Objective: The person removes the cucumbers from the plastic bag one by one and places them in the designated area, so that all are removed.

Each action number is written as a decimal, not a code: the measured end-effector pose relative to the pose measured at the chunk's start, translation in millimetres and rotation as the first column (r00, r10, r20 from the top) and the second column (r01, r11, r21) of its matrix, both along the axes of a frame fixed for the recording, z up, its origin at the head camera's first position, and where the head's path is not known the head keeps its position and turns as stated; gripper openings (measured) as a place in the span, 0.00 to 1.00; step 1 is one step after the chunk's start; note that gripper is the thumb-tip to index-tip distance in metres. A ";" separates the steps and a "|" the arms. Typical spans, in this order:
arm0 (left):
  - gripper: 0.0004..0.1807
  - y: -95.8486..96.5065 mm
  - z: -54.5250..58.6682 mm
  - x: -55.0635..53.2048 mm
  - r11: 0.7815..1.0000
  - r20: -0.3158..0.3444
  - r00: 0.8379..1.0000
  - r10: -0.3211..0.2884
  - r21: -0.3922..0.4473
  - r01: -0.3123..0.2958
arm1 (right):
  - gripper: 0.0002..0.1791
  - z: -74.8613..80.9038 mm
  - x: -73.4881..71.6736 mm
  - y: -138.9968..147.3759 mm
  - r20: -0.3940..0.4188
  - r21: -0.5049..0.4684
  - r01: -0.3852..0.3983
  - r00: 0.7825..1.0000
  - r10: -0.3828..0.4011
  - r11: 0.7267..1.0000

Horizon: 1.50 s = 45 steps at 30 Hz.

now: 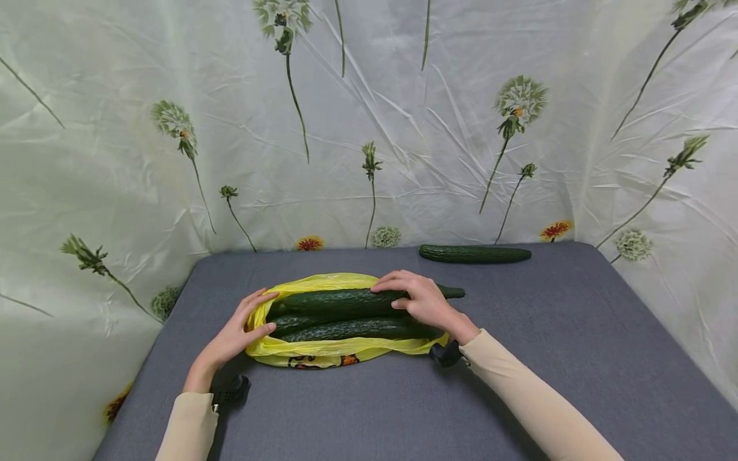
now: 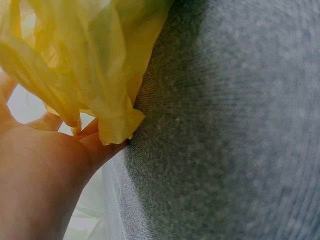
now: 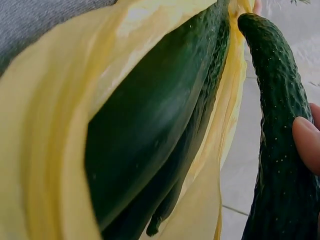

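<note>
A yellow plastic bag [image 1: 340, 347] lies on the table [image 1: 357, 416], mouth gaping. The person's left hand [image 1: 233, 333] grasps its 9 o'clock end. The right hand [image 1: 419, 298], at 2 o'clock, grips a long cucumber [image 1: 325, 303] over the opening, hiding part of it; its narrow tip points to 3 o'clock. More cucumbers [image 1: 352, 330] lie in the bag. A lone cucumber [image 1: 475, 254] rests at 1 o'clock, near the dandelion-printed sheet [image 1: 346, 128]. A black wrist device [image 1: 444, 354] overlaps the bag's 4 o'clock corner.
</note>
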<state>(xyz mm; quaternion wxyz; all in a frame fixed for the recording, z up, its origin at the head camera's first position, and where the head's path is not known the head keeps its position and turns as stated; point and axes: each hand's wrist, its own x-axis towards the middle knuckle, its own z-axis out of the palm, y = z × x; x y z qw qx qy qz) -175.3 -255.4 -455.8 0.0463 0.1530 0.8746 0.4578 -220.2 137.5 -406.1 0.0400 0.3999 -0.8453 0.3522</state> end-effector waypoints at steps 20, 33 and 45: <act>0.32 1.1 4.1 2.2 1.000 0.015 1.000 -0.012 0.029 0.011 | 0.24 4.6 -5.2 33.3 0.035 -0.053 0.064 0.997 -0.062 0.997; 0.32 -0.5 -0.9 -0.2 1.000 0.010 1.000 -0.018 0.024 0.017 | 0.24 6.9 -6.5 58.9 0.061 -0.068 0.087 0.995 -0.083 0.994; 0.32 -0.3 -0.2 -0.1 1.000 0.014 1.000 -0.010 0.014 0.010 | 0.25 8.1 -9.1 81.1 0.093 -0.080 0.125 0.989 -0.118 0.989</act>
